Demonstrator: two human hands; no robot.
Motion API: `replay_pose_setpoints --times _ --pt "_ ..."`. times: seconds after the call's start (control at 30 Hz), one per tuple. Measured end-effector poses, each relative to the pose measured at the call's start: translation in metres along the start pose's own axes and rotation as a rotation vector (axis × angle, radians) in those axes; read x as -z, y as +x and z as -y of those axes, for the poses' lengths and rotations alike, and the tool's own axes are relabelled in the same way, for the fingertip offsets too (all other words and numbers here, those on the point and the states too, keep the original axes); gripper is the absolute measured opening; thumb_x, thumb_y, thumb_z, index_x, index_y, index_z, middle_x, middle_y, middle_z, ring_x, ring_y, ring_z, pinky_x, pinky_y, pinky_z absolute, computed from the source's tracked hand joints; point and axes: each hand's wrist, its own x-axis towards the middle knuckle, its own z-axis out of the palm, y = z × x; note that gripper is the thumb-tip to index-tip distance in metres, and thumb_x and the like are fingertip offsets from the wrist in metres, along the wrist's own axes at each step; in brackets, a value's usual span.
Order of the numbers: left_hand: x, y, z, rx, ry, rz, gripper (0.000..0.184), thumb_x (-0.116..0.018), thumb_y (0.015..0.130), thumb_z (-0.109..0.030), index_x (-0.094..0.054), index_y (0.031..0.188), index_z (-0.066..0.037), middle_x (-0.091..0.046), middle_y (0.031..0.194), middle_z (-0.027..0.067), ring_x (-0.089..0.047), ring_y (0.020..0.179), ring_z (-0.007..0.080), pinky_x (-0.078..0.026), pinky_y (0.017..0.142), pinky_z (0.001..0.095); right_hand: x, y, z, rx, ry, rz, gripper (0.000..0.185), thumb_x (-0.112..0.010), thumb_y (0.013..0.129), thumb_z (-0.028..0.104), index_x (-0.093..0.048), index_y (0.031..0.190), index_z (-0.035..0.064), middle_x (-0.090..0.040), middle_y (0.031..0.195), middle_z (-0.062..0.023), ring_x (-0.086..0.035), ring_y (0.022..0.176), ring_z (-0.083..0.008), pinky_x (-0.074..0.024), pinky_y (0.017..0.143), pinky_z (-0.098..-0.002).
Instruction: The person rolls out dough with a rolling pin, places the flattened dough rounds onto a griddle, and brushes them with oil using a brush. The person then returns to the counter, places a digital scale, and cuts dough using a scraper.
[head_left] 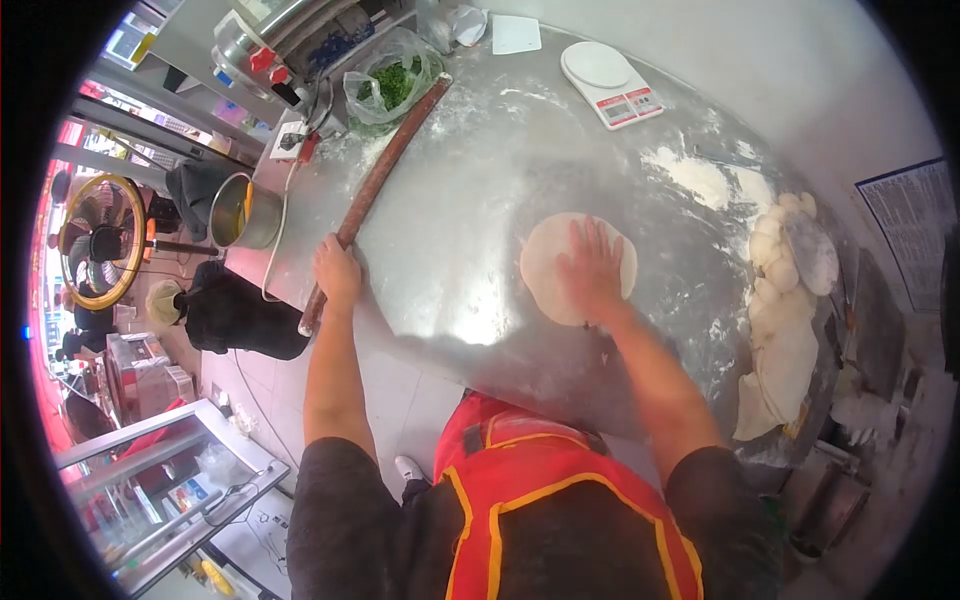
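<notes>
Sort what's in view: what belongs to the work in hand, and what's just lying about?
In the work:
rolling pin, in the left hand
dough round, under the right hand
probably flour and piled dough

Seemingly just about:
white scale
bagged greens
metal pot
fan

Before you: table (440, 220). On it, left side: rolling pin (385, 165), slantwise, your left hand (338, 268) on its near part; bag of greens (392, 88) beside its far end. Left of the pin: pot (245, 212); farther left, fan (102, 242). Right of centre: dough sheet (545, 260), under your right hand (595, 262). Toward the back: scale (613, 88). Right end: dough pieces (778, 340), loose flour (690, 178) to their left, farther from you.
</notes>
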Motion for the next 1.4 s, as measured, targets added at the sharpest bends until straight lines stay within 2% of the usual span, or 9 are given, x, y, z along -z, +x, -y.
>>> replay_pose_setpoints --times 0.1,0.23,0.37,0.5,0.67,0.8,1.0,1.3,1.4 --pt "0.024 -0.026 -0.017 -0.056 -0.021 0.136 0.031 -0.062 0.082 -0.017 -0.053 0.108 -0.004 -0.058 0.101 0.0191 -0.055 0.097 0.0382 -0.044 0.083 0.0475 0.025 -0.012 -0.025 -0.042 0.408 -0.062 0.068 -0.061 0.085 0.027 -0.032 0.144 0.0082 -0.03 0.149 -0.0185 -0.027 0.137 -0.0394 -0.0183 0.11 -0.0583" --pt "0.072 -0.093 -0.07 -0.159 -0.179 0.332 0.029 -0.061 0.079 -0.012 -0.054 0.107 -0.005 -0.058 0.098 0.0193 -0.056 0.095 0.0385 -0.045 0.08 0.0479 0.087 -0.042 -0.032 0.0 0.227 -0.181 0.073 -0.067 0.081 0.015 -0.032 0.144 0.0079 -0.035 0.145 -0.0191 -0.029 0.136 -0.0379 -0.0201 0.111 -0.0538" --pt "0.054 -0.113 -0.125 -0.682 -0.358 0.342 0.023 -0.059 0.079 -0.01 -0.056 0.102 -0.005 -0.059 0.095 0.0175 -0.056 0.092 0.0379 -0.046 0.078 0.0488 0.092 -0.062 -0.067 0.119 -0.077 -0.103 0.075 -0.071 0.077 0.017 -0.035 0.141 0.0095 -0.04 0.141 -0.0168 -0.033 0.134 -0.0367 -0.0218 0.111 -0.0545" --pt "0.03 -0.108 -0.166 -0.823 -0.378 0.333 0.038 -0.067 0.074 -0.013 -0.056 0.11 -0.008 -0.058 0.1 0.0118 -0.052 0.104 0.0354 -0.039 0.093 0.0484 0.072 -0.11 -0.126 -0.179 -0.049 0.397 0.075 -0.072 0.076 0.022 -0.036 0.141 0.0102 -0.04 0.142 -0.0158 -0.031 0.135 -0.0367 -0.0201 0.11 -0.0577" --pt "0.001 -0.108 -0.177 -0.566 -0.259 0.15 0.068 -0.064 0.084 -0.029 -0.036 0.141 -0.004 -0.032 0.149 0.0138 -0.029 0.139 0.0291 -0.022 0.111 0.0499 0.059 -0.116 -0.092 -0.343 -0.121 -0.111 0.06 -0.056 0.088 0.022 -0.035 0.142 0.0056 -0.038 0.144 -0.0176 -0.032 0.136 -0.0364 -0.015 0.111 -0.0595" --pt "-0.025 -0.011 -0.247 -0.605 -0.099 0.114 0.063 -0.055 0.09 -0.037 -0.036 0.141 -0.005 -0.032 0.15 0.0117 -0.025 0.14 0.0295 -0.019 0.113 0.0522 0.062 -0.02 -0.129 -0.348 -0.204 -0.174 0.053 -0.043 0.094 0.022 -0.033 0.143 0.0046 -0.036 0.146 -0.018 -0.029 0.137 -0.0366 -0.0124 0.111 -0.0601" --pt "-0.074 0.119 -0.34 -0.653 -0.118 -0.131 0.061 -0.043 0.096 -0.044 -0.034 0.143 -0.007 -0.03 0.151 0.0099 -0.022 0.142 0.0265 -0.016 0.114 0.0501 0.06 0.103 -0.203 -0.317 -0.319 -0.331 0.054 -0.041 0.097 0.028 -0.029 0.145 0.0062 -0.033 0.149 -0.0166 -0.028 0.139 -0.0318 -0.0135 0.112 -0.0573" --pt "-0.001 -0.059 -0.178 -0.683 -0.259 0.282 0.057 -0.057 0.089 -0.034 -0.043 0.133 0.0 -0.037 0.145 0.0174 -0.029 0.138 0.0305 -0.019 0.114 0.0488 0.063 -0.095 -0.084 -0.276 -0.078 0.033 0.055 -0.047 0.094 0.023 -0.034 0.14 -0.0031 -0.036 0.145 -0.0211 -0.029 0.137 -0.0369 -0.0166 0.112 -0.0557" --pt "-0.026 -0.052 -0.169 -0.762 -0.209 0.172 0.054 -0.056 0.09 -0.031 -0.045 0.131 0.001 -0.041 0.142 0.0178 -0.032 0.137 0.0311 -0.022 0.113 0.0478 0.077 -0.103 -0.076 -0.305 -0.046 0.096 0.053 -0.046 0.095 0.023 -0.035 0.139 -0.0025 -0.036 0.145 -0.0214 -0.029 0.137 -0.0371 -0.0164 0.112 -0.0559"
